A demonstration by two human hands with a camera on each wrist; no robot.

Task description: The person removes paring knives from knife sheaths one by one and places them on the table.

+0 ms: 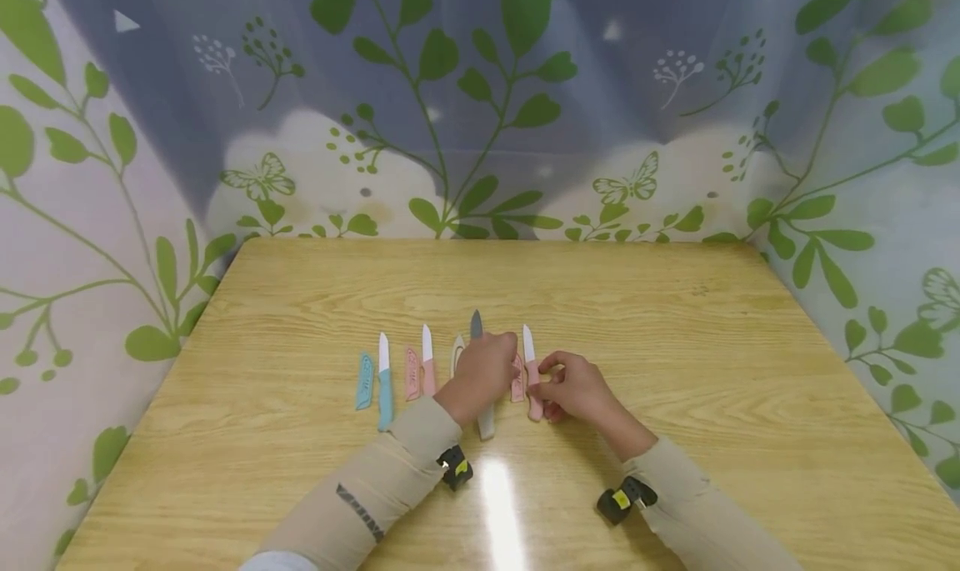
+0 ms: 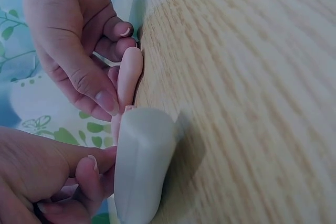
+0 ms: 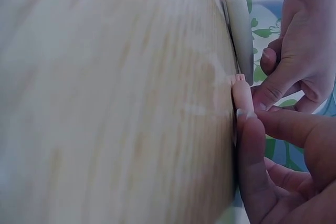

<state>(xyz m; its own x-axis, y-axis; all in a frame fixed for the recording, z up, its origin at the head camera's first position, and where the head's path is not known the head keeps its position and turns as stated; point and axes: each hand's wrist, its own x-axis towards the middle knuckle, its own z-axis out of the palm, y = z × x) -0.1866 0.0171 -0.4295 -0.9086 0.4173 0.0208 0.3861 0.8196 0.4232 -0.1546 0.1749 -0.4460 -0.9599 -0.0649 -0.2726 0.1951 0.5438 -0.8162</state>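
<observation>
In the head view, a row of small knives and sheaths lies across the table. My right hand (image 1: 577,388) pinches the pink handle of the rightmost knife (image 1: 534,400), whose white blade points away from me. Left of that knife lies a pink sheath (image 1: 517,389); the fingertips of my left hand (image 1: 482,369) hold its upper part. Beneath my left hand is a larger knife (image 1: 486,425) with a pale handle and grey blade, its middle hidden. The left wrist view shows that pale handle close up, with the pink knife handle (image 2: 130,74) behind it.
To the left lie a blue sheath (image 1: 364,381), a blue-handled knife (image 1: 386,396), another pink sheath (image 1: 412,373) and another pink-handled knife (image 1: 428,375). A cream sheath (image 1: 458,350) is partly hidden by my left hand. Leaf-patterned curtain (image 1: 480,137) surrounds the wooden table (image 1: 675,304).
</observation>
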